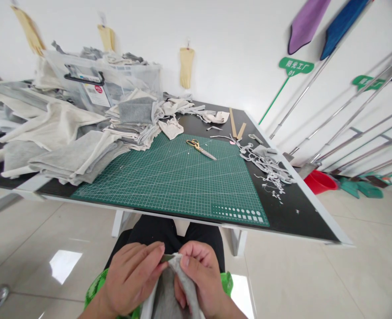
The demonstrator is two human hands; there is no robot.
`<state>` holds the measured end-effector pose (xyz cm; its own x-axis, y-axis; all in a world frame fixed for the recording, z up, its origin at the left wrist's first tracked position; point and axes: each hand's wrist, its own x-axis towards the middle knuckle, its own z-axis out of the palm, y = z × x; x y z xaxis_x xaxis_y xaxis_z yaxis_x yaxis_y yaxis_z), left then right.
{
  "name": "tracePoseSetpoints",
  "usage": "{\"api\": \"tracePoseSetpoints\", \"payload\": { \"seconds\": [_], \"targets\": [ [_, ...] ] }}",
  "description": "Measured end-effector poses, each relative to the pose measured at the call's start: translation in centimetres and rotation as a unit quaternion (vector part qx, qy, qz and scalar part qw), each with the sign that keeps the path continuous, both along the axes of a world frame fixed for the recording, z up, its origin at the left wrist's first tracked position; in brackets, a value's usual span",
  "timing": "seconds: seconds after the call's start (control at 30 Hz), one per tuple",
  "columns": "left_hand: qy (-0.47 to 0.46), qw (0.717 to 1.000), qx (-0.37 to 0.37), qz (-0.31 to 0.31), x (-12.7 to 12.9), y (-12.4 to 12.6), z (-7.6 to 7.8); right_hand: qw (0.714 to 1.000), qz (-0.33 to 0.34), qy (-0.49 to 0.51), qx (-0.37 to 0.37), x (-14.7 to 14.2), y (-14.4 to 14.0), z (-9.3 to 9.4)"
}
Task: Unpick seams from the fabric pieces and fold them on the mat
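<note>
Over my lap, a piece of grey cloth (169, 292) with a pale edge hangs between my two hands. My right hand (202, 274) is closed on its upper edge, thumb on top and fingers folded behind. My left hand (134, 272) pinches a small dark, flat piece (167, 257) that meets the cloth's top corner; its kind I cannot make out. Both hands are below the table's front edge. Gold-handled scissors (201, 149) lie on the green cutting mat (169, 186), away from the hands.
Folded grey and white cloths (72, 155) pile up at the table's left, before a clear plastic box (96, 86) filled with fabric. Cut strips (265, 161) lie right of the mat, near wooden strips (233, 123). A red bucket (320, 180) stands on the floor at right.
</note>
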<state>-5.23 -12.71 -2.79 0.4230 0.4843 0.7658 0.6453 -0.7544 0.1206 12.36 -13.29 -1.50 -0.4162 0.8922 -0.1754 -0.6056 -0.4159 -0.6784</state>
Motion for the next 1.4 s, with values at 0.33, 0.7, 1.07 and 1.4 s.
{"api": "tracePoseSetpoints", "payload": {
  "seconds": [0.33, 0.7, 1.07, 1.4],
  "targets": [
    [-0.019, 0.999, -0.032, -0.007, -0.1, -0.2, 0.3, 1.000, -0.008, -0.022, 0.004, 0.0, -0.2, 0.3],
    [-0.050, 0.994, -0.098, -0.012, 0.1, -0.7, 1.6, 0.920, -0.189, -0.301, 0.167, 0.1, -0.6, -1.6],
    [-0.071, 0.983, -0.169, 0.015, 0.2, -1.6, 1.6, 0.724, -0.291, -0.496, 0.380, 0.3, -1.3, -0.3],
    [-0.081, 0.982, -0.164, 0.035, 0.2, -1.8, 1.1, 0.732, -0.293, -0.484, 0.380, 0.3, -1.4, -0.5]
  ]
}}
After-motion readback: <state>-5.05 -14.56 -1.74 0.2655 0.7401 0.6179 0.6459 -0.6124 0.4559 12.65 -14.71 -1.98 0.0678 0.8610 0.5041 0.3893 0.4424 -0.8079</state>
